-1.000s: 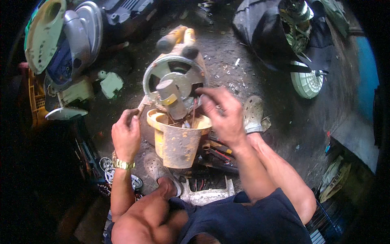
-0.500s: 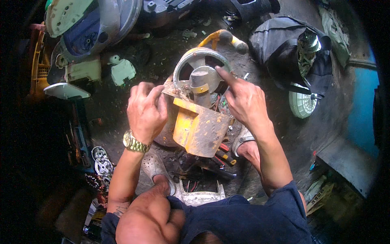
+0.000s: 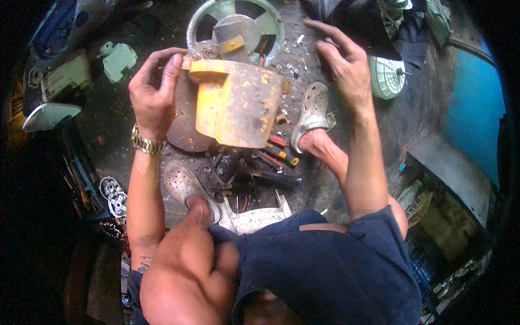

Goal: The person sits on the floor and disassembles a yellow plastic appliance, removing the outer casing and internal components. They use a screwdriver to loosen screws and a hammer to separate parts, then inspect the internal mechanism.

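1. Far out to the left of the grip, pale plastic casing parts (image 3: pixel 120 58) lie on the dirty concrete floor (image 3: pixel 411 116), with a white curved cover (image 3: pixel 49 115) lower down beside them.
2. The left hand (image 3: pixel 154 89), a gold wristwatch (image 3: pixel 147 144) on its wrist, curls around the left edge of a worn yellow housing (image 3: pixel 238 103); its fingers (image 3: pixel 174 67) are bent over the top corner and pressed against it.
3. The yellow housing is held tilted above the floor, just right of that grip, covering most of a rusty round disc (image 3: pixel 181 127).
4. Just above the grip sits a grey round metal fan guard (image 3: pixel 235 24), touching the housing's top edge.
5. Below the housing, hand tools with red and yellow handles (image 3: pixel 279 150) lie heaped between two feet in pale clogs (image 3: pixel 313 114).
6. The right hand (image 3: pixel 344 67) hovers right of the housing, fingers spread and holding nothing.
7. Further right, a white ribbed disc (image 3: pixel 387 77) lies on the floor.
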`<state>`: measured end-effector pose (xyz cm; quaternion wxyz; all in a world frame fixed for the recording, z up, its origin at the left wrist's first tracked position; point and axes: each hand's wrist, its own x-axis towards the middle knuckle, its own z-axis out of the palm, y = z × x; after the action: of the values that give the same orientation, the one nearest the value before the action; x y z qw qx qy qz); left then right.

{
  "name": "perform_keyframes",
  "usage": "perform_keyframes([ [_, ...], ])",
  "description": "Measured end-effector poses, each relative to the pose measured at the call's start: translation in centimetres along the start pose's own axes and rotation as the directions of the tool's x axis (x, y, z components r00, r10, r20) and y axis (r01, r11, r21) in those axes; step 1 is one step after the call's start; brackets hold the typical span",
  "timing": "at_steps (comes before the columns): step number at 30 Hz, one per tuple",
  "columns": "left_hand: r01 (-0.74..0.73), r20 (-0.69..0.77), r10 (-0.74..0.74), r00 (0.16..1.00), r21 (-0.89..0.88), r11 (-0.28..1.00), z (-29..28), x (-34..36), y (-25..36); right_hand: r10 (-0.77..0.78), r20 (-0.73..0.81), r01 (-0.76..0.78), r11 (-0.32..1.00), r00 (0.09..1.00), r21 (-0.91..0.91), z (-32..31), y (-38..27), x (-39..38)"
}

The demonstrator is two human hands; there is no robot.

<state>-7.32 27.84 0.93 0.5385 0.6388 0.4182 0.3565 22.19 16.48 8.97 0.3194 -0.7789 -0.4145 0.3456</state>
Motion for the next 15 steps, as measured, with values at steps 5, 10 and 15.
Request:
perform_keyframes([
  [5,0.005,0.015,-0.007,1.000,0.095,0.995,0.2,-0.4,0.4,0.172,-0.327,-0.198,0.979,0.929,-0.048,3.3,16.0,-9.4],
  [10,-0.011,0.031,0.007,1.000,0.125,0.992,0.5,-0.3,0.0,0.433,0.039,-0.372,0.814,0.901,-0.447,10.2,22.4,-20.5],
  [15,0.048,0.063,-0.076,0.995,0.363,0.931,-1.4,0.4,0.0,0.166,0.020,-0.121,0.788,0.986,-0.604,16.7,25.2,-27.7],
])
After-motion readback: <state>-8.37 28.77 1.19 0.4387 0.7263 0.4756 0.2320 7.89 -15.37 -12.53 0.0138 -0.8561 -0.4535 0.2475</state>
